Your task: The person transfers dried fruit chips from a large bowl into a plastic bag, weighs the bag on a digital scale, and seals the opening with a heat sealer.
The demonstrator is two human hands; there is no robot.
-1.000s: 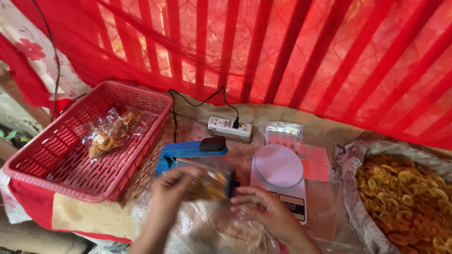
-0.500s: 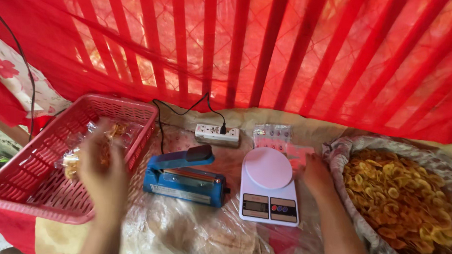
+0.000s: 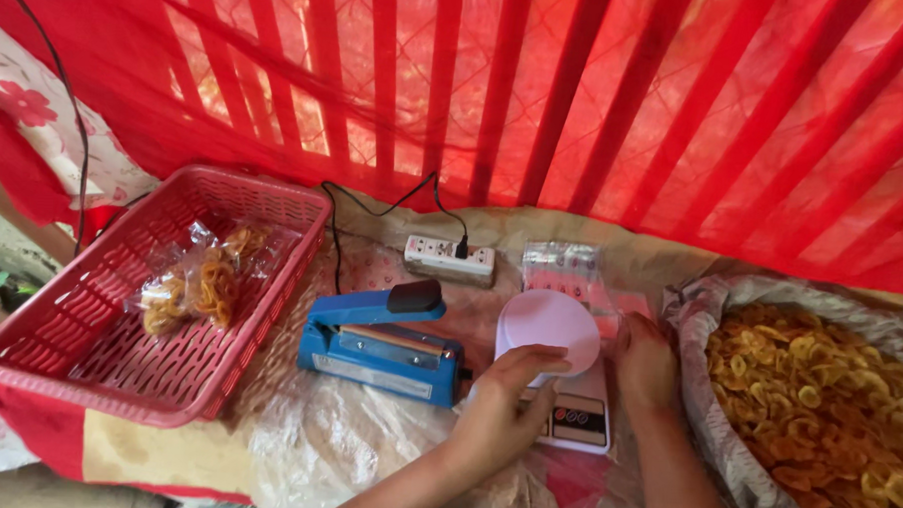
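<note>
My left hand rests against the front edge of a small white digital scale with a round platter, thumb on the platter rim, holding nothing. My right hand lies just right of the scale, fingers on a stack of clear plastic bags; its fingertips are hidden. A blue impulse heat sealer sits left of the scale. Sealed clear packets of yellow ring chips lie in a red plastic basket at the left.
A large sack lined with plastic holds loose fried chips at the right. A white power strip with a black cable lies behind the sealer. Red netting over bars closes off the back. Crumpled clear plastic covers the table front.
My left hand left the red basket and came over to the scale's front edge. A chip packet that it carried now lies in the basket. My right hand stayed by the scale's right side.
</note>
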